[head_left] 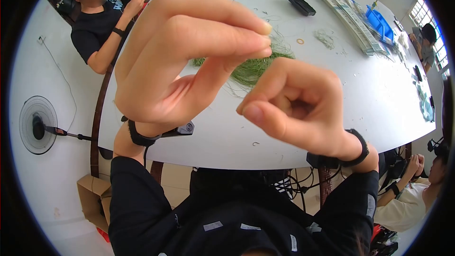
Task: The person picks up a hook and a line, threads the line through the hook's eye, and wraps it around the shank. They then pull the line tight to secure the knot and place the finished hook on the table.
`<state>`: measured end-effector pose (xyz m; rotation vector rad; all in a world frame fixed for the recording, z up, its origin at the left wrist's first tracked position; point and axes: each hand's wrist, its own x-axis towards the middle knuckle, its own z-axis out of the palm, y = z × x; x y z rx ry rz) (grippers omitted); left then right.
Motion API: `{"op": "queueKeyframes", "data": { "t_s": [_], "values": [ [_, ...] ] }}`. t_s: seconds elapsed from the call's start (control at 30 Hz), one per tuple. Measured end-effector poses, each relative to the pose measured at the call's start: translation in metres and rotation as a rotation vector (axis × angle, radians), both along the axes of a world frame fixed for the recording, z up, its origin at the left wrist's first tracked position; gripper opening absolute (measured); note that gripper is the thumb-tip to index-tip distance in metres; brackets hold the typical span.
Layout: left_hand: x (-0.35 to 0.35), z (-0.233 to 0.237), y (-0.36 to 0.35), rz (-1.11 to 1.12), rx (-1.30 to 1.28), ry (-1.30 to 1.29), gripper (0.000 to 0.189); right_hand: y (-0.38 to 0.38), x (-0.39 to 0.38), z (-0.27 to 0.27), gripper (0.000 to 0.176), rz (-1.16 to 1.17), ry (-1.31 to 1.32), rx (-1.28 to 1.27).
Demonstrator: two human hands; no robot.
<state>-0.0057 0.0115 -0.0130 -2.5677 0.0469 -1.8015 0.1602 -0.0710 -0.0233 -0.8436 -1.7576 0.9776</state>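
Note:
My left hand (177, 59) is raised close to the camera, its fingertips pressed against the thumb in a pinch. Lower and to the right, my right hand (303, 111) is curled, with thumb and index fingertip together. Whatever either pinch holds is too fine or hidden to make out. Behind and below both hands, a tangled bundle of thin green line (251, 72) lies on the white table (218, 149), partly covered by my left hand. A small curved, hook-like piece (255, 143) rests near the table's front edge.
Further back lie a black tray (301, 5), a tan ring (300, 41), a pale tangle of line (324, 39), long printed strips (348, 19) and a blue bin (379, 23). Other people sit around the table. A fan (38, 124) and cardboard box (92, 199) are left.

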Motion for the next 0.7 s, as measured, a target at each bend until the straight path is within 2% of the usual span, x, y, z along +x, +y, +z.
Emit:
{"op": "queueKeyframes", "data": {
  "t_s": [0.1, 0.3, 0.5, 0.67, 0.7],
  "values": [
    [0.001, -0.001, 0.002, 0.000, 0.054, -0.002, 0.016, -0.011, -0.002, 0.009, 0.008, -0.145, -0.179, 0.320],
    [0.003, -0.001, -0.002, 0.008, 0.096, -0.003, 0.017, -0.018, 0.002, 0.022, 0.019, -0.228, -0.253, 0.661],
    [0.005, 0.000, -0.006, -0.036, 0.097, 0.035, 0.020, -0.026, 0.025, 0.023, 0.016, -0.419, -0.320, 0.662],
    [0.009, -0.006, -0.007, -0.137, -0.022, 0.078, 0.020, -0.001, 0.030, 0.024, 0.013, -0.474, -0.134, 0.558],
    [0.009, -0.006, -0.009, -0.155, -0.053, 0.079, 0.020, 0.003, 0.028, 0.025, 0.012, -0.488, -0.186, 0.514]
  ]
}}
